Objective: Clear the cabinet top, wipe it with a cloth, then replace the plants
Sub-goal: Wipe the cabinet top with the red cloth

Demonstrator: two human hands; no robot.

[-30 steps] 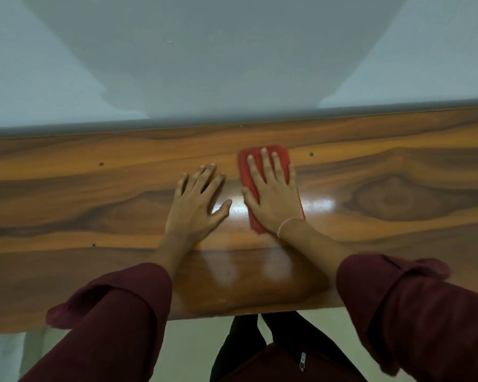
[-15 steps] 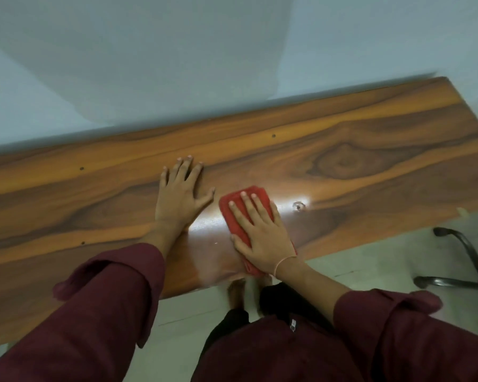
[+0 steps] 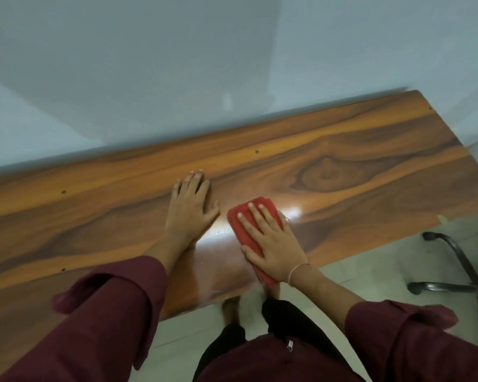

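Note:
The glossy wood-grain cabinet top (image 3: 356, 172) runs across the view against a pale wall. A folded red cloth (image 3: 239, 220) lies on it near the front edge. My right hand (image 3: 271, 244) presses flat on the cloth, fingers spread, covering most of it. My left hand (image 3: 189, 209) rests flat on the bare wood just left of the cloth, fingers apart and holding nothing. No plants are in view.
The cabinet's right end (image 3: 436, 111) sits near a wall corner. A chair's metal base (image 3: 453, 274) stands on the tiled floor at the lower right. My feet and dark trousers (image 3: 284, 321) are below the front edge.
My right hand has drawn the cloth from the back of the top toward the front edge. The view has swung right, showing the cabinet's end and the chair base.

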